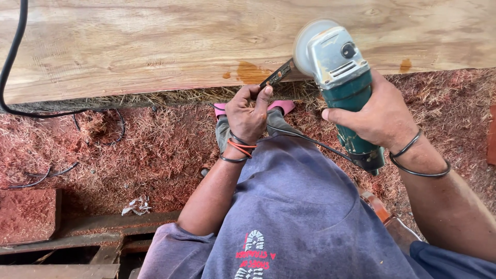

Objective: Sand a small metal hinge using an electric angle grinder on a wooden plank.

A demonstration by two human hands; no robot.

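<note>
Head camera view, looking straight down over a blue shirt (289,217) at two hands working against the edge of a broad wooden slab (155,46).

Far left of the hands, a black cable (10,67) loops down across the slab onto ground covered in reddish sawdust (129,150).

Next comes the left hand (249,114), raised just below the slab's lower edge with the wrist bent back and elastic bands round it. Its thumb and fingertips are pressed together, pinching the near end of a slim dark tool (276,75), perhaps a wrench or key, which slants up and to the right toward the grinder's disc. It looks stiff, light and narrow, so a fingertip pinch at the end seems enough.

Just right of that, the angle grinder (341,77) sits with its pale disc guard touching the slab edge. It is probably fairly heavy and hard, with a smooth teal body; the rear barrel is the natural place to hold it.

There the right hand (380,116) wraps the barrel, fingers curled closed around it, forearm coming in from the lower right. The grinder's cord (310,140) runs from its tail leftward under the left wrist.
</note>
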